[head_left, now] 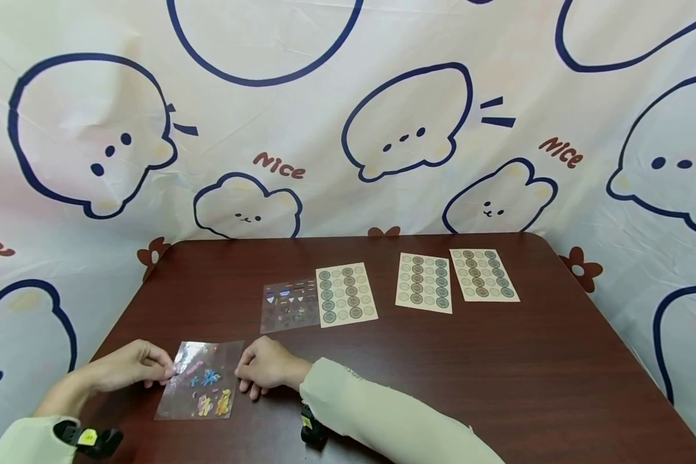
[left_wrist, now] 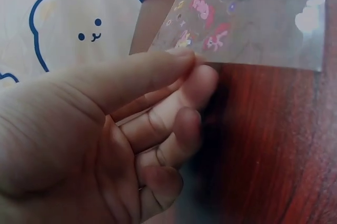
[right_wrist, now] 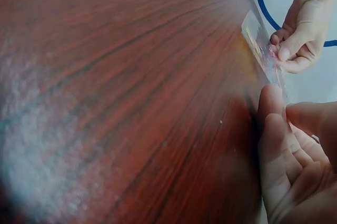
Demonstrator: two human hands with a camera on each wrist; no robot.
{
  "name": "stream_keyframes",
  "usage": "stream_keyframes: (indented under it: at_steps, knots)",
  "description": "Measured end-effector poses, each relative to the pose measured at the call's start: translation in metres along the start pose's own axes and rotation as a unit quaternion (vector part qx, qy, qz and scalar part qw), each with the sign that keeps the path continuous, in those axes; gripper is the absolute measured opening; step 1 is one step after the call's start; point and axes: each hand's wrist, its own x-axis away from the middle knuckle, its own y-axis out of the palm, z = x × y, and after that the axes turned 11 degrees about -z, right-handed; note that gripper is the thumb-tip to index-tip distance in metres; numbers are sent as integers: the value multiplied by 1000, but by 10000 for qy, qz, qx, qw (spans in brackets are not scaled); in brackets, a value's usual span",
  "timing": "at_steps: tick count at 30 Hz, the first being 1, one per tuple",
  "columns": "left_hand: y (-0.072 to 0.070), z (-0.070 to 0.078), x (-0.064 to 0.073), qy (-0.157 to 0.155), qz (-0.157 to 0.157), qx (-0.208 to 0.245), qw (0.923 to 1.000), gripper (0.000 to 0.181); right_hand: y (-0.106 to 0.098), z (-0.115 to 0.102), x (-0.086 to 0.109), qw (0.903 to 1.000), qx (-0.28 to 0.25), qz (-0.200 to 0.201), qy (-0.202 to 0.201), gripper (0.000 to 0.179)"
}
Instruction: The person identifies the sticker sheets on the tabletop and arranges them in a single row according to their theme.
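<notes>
A clear sticker sheet (head_left: 180,406) with small colourful pony figures is held up slightly over the near left of the table. My left hand (head_left: 130,367) pinches its left edge between thumb and index finger; in the left wrist view the same sheet (left_wrist: 274,34) rises from the thumb and fingertip. At the opposite edge, my right hand (head_left: 269,366) pinches the sheet with thumb and index finger. The right wrist view shows the sheet (right_wrist: 258,37) edge-on, stretched between both hands. The other fingers of each hand are loosely curled.
Behind the hands lies another clear sheet (head_left: 275,316) with small shiny stickers, partly under a cream sheet of round stickers (head_left: 347,295). Two similar cream sheets (head_left: 423,283) (head_left: 484,276) lie farther right on the brown table (head_left: 499,374). A patterned cloth (head_left: 325,129) hangs behind.
</notes>
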Motion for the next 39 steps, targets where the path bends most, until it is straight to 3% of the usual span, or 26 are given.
stream_keyframes:
  at_steps: [10,21,29,39]
  knots:
    - [3,-9,0,188,80,182,9996,19,1,-1,1,9999,81,78,-67,20]
    - [6,-8,-1,202,96,261,9994,18,3,1,-1,9996,237,161,-63,22]
    - [9,-5,-3,-22,283,30,9996,22,5,1,-1,9987,432,279,-22,20]
    - [12,-3,-2,-197,434,-106,9988,25,5,3,-4,9988,303,374,10,20]
